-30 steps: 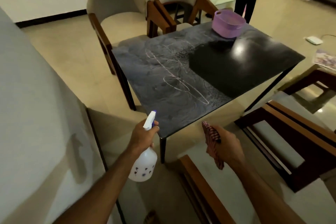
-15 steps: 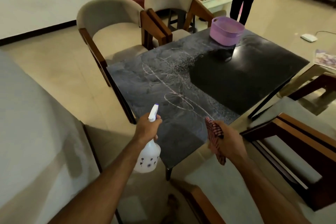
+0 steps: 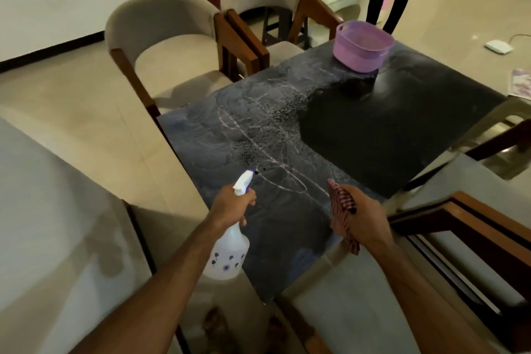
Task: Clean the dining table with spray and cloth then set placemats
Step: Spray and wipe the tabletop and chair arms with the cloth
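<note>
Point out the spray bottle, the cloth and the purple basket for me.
spray bottle [image 3: 227, 256]: head view, on its white body.
cloth [image 3: 342, 204]: head view, on the striped bunch above the fist.
purple basket [image 3: 359, 59]: head view, on its front wall.

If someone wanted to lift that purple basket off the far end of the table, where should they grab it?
Probably by the rim of the purple basket, at the handle slot on its left end, with fingers hooked in from above. It stands upright and open-topped on the dining table, and its smooth, rounded walls taper downward, so gripping the sides seems likelier to slip. Whether the far end has a matching slot cannot be told.
</note>
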